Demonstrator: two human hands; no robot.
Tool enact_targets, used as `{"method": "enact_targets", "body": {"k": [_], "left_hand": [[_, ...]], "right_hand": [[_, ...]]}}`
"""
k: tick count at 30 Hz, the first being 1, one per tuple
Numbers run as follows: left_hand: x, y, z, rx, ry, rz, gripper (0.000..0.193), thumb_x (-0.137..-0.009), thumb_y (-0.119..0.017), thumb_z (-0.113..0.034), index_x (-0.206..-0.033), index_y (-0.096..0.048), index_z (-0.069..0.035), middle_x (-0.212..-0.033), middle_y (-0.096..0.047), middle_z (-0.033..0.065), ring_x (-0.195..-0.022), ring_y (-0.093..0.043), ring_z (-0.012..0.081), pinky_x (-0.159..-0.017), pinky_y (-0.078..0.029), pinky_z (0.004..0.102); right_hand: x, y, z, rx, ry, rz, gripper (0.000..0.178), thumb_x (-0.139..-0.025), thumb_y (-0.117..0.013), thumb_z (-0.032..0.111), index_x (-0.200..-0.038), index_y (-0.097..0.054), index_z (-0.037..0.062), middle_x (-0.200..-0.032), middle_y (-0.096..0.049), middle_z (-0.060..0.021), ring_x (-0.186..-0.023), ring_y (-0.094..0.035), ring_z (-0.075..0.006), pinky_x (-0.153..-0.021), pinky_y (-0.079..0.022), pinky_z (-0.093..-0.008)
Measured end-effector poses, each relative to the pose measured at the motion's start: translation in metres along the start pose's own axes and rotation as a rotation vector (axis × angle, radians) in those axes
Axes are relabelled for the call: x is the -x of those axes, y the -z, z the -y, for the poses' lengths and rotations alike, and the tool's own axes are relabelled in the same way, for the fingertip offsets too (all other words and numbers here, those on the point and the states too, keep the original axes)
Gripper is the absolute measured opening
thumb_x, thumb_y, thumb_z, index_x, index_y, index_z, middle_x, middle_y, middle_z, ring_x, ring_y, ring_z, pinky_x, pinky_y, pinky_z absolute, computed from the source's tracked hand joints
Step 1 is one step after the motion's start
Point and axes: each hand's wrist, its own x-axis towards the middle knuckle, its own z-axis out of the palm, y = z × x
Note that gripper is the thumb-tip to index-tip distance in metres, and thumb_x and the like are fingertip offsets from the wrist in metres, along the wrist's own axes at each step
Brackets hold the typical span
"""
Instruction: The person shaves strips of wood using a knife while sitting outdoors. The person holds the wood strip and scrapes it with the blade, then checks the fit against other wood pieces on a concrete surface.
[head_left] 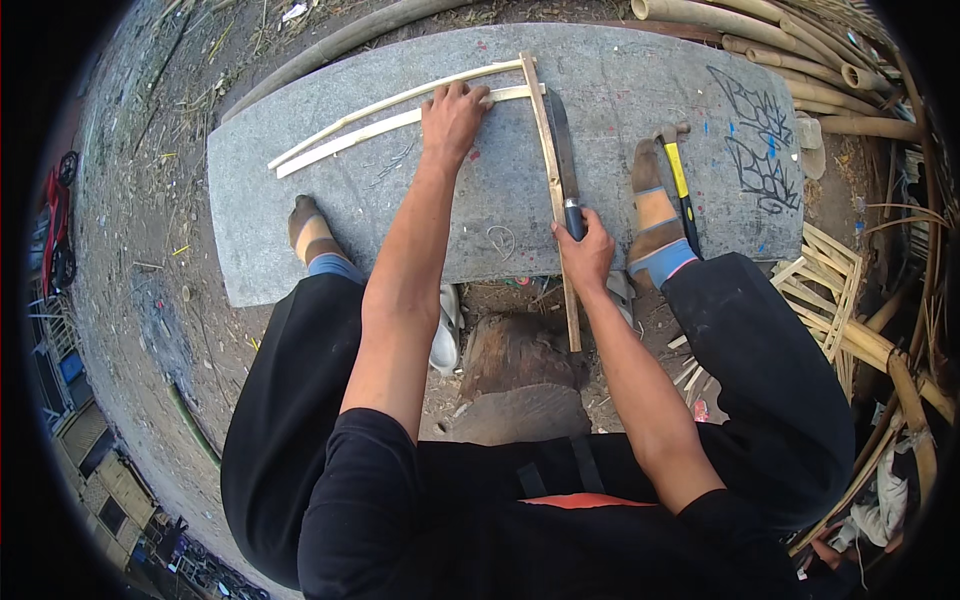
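Note:
Two pale bamboo strips lie side by side on the grey board, the upper strip (400,97) and the lower strip (350,140). My left hand (453,125) is closed on the lower one, its fingers bent over it. A longer wooden stick (551,165) crosses the strips' right ends and runs toward me past the board's near edge. Alongside it is a knife (567,160) with a long dark blade and a black handle. My right hand (588,250) is closed at that handle, its thumb by the stick. The palm side of the right hand is hidden.
My feet in striped socks rest on the board (300,130). A hammer (680,180) with a yellow and black handle lies beside my right foot. Bamboo poles (790,40) are piled at the far right; bamboo frames (825,290) lie lower right. A log (520,370) stands before me.

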Motion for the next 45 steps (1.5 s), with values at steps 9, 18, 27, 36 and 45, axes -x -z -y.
{"method": "enact_targets", "body": {"k": [9,18,27,36,45], "left_hand": [[-0.001,-0.005,0.013,-0.074,-0.148,-0.023,0.042,-0.087,-0.054,-0.006,-0.127,-0.06,-0.017,-0.124,-0.06,0.0103,-0.115,-0.057,0.0306,-0.096,-0.049,0.0433],[-0.005,-0.015,0.023,-0.204,-0.288,0.025,0.041,-0.093,-0.048,-0.011,-0.133,-0.054,-0.008,-0.128,-0.055,0.0113,-0.121,-0.053,0.0293,-0.098,-0.048,0.0445],[-0.007,-0.009,0.017,-0.224,-0.304,0.043,0.043,-0.093,-0.049,-0.012,-0.136,-0.052,-0.01,-0.133,-0.054,0.0075,-0.124,-0.052,0.026,-0.098,-0.048,0.0432],[-0.004,-0.009,0.017,-0.214,-0.253,0.022,0.049,-0.089,-0.05,-0.004,-0.137,-0.051,-0.011,-0.134,-0.054,0.0116,-0.124,-0.052,0.0302,-0.102,-0.047,0.0419],[-0.005,-0.011,0.017,-0.212,-0.258,-0.019,0.05,-0.087,-0.05,-0.003,-0.137,-0.051,-0.009,-0.131,-0.056,0.0124,-0.121,-0.054,0.032,-0.101,-0.047,0.0412]], "right_hand": [[0.001,-0.001,0.0,0.007,0.014,0.005,0.041,-0.076,-0.079,0.025,-0.106,-0.064,0.0024,-0.087,-0.068,-0.0222,-0.083,-0.065,-0.0425,-0.073,-0.049,-0.049],[0.0,0.0,0.002,0.006,-0.031,0.054,0.041,-0.076,-0.079,0.026,-0.107,-0.064,0.0027,-0.088,-0.068,-0.0222,-0.084,-0.065,-0.0423,-0.074,-0.049,-0.0487],[0.002,-0.004,-0.007,0.041,0.101,-0.038,0.044,-0.076,-0.08,0.027,-0.106,-0.063,-0.0002,-0.086,-0.068,-0.0218,-0.081,-0.066,-0.0403,-0.074,-0.049,-0.0458],[0.004,-0.002,0.001,0.035,0.045,0.007,0.036,-0.078,-0.077,0.024,-0.104,-0.063,0.0026,-0.094,-0.067,-0.0204,-0.088,-0.064,-0.0419,-0.076,-0.048,-0.0485],[0.003,-0.001,0.002,0.032,0.044,0.002,0.036,-0.078,-0.077,0.023,-0.104,-0.063,0.0026,-0.095,-0.067,-0.0199,-0.088,-0.064,-0.0417,-0.076,-0.048,-0.0487]]}}
